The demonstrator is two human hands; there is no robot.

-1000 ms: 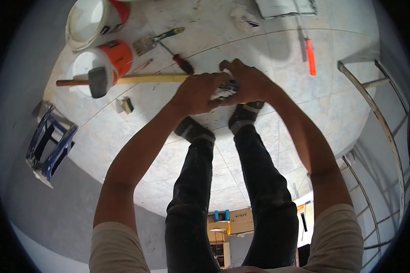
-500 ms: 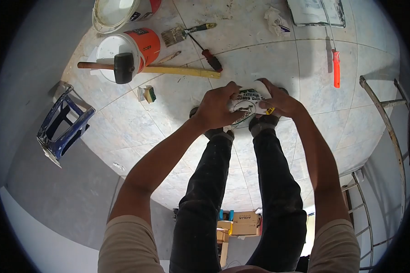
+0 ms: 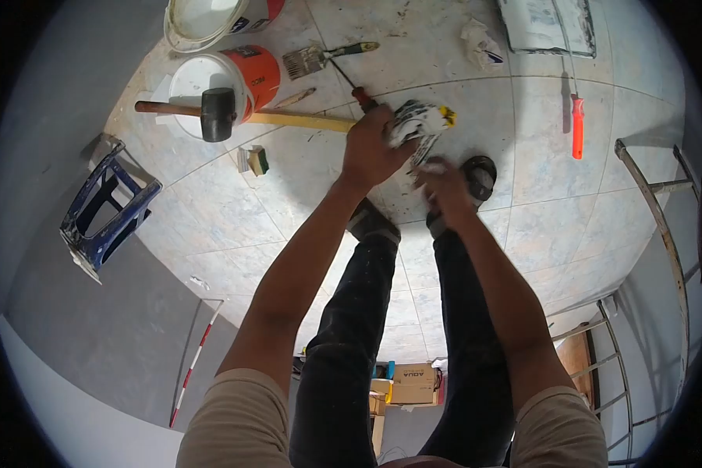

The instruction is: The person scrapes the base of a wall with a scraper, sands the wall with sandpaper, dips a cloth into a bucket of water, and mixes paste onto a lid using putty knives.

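stool [image 3: 111, 204] at the left edge, blue and paint-marked, set by the wall, likely to leave the floor free. next along, the mallet [image 3: 218, 115] lies across the lid of an orange-and-white bucket [image 3: 262, 76], perhaps parked there as a handy shelf. just below and right, a sponge [image 3: 258, 161] on the tiles, then the brush [image 3: 304, 62] upper centre, its bristles towards the bucket, and a yellow strip [image 3: 308, 120] running in towards the middle. and here's the left hand [image 3: 373, 150], near the screwdriver [image 3: 360, 95], its grip clamped on one side of a crumpled printed bag [image 3: 420, 121]! that bag hangs at upper centre, above the feet, bunched up, presumably so that one hand can manage it. just below it comes the right hand [image 3: 447, 187], blurred, fingers curled by the bag's lower end; whether that grip is together or apart, i cannot tell. over to the upper right, the paint tray [image 3: 550, 39], with the red-handled roller [image 3: 578, 132] lying over its edge, probably to keep the handle clean. far right, a ladder [image 3: 664, 214] by the wall.
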